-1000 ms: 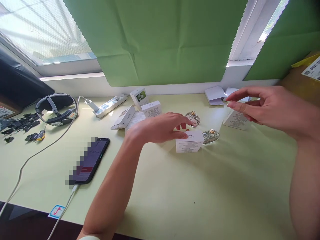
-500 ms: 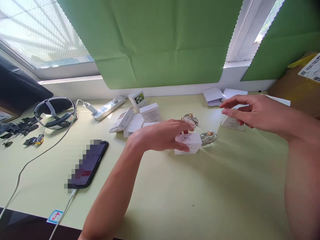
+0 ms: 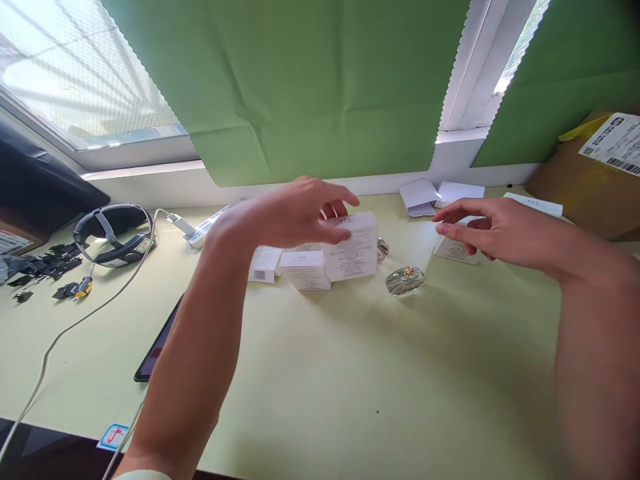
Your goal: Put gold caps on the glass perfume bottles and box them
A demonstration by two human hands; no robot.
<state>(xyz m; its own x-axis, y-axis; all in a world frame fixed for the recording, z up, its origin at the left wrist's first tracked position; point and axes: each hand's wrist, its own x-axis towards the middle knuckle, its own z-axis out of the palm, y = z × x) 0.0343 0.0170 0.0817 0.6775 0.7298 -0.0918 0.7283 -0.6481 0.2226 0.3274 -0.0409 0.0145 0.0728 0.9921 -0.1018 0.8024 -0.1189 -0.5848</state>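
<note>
My left hand [image 3: 300, 213] is closed on a small white printed box [image 3: 353, 248], thumb in front, and holds it tilted over the table. Behind that box a clear glass bottle [image 3: 383, 249] shows only in part. Another glass bottle with a gold-coloured top [image 3: 405, 281] lies on the table to the right. Over a white box [image 3: 456, 249] my right hand [image 3: 493, 230] hovers, its fingers bent and apart, with nothing seen in them. Just left of the held box stands a white box [image 3: 306, 269], beside another white box [image 3: 265, 264].
White open cartons [image 3: 419, 197] lie by the wall, and a cardboard box [image 3: 595, 180] fills the right corner. At the left are a power strip [image 3: 203, 230], a head strap [image 3: 117, 243], black parts [image 3: 43, 267] and a cable [image 3: 85, 308]. My left forearm partly covers a phone [image 3: 159, 343].
My left hand has lifted the white box from beside the bottles and moved it up and left, uncovering the nearer bottle. The right hand stays over its box. The view has shifted slightly.
</note>
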